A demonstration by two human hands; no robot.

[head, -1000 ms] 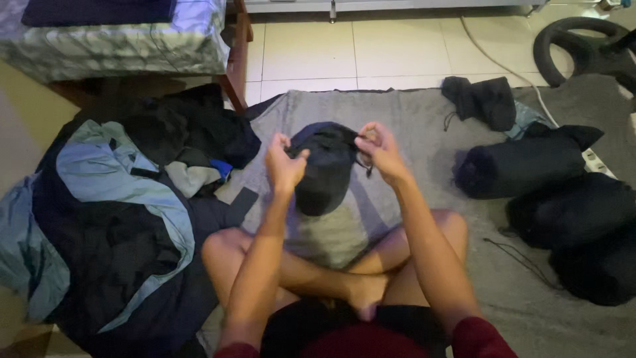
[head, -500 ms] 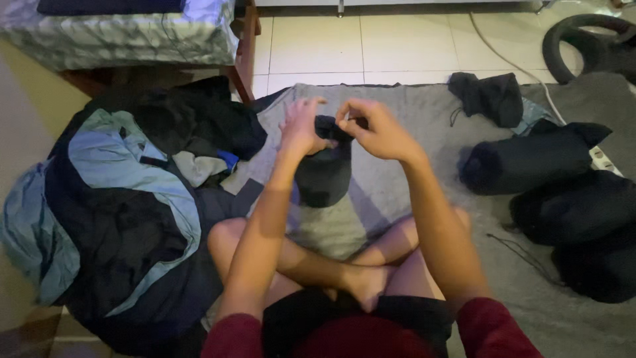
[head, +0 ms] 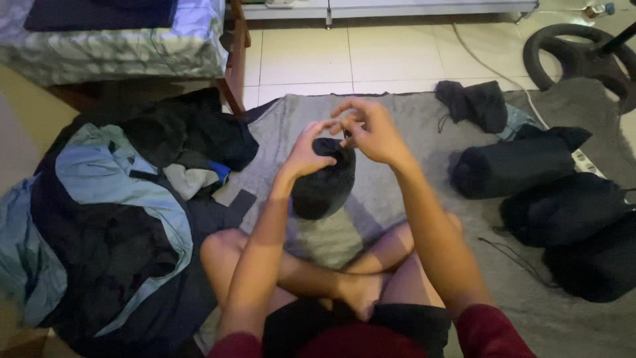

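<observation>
Both pinching the mouth of a dark stuff sack (head: 324, 189): left hand (head: 306, 154), right hand (head: 371, 132). Hanging straight below the fingertips, long axis near upright. Equally near to both.

Seated cross-legged on a grey blanket (head: 397, 199). Left hand (head: 306, 154) and right hand (head: 371, 132) pinched together at the top of a dark stuffed pouch (head: 324, 189), held above the lap. Heaped blue and black clothing (head: 112, 225) at left; rolled dark bundles (head: 517, 169) at right.

four stuffed black sacks (head: 324, 189), two hands (head: 306, 154)
</observation>
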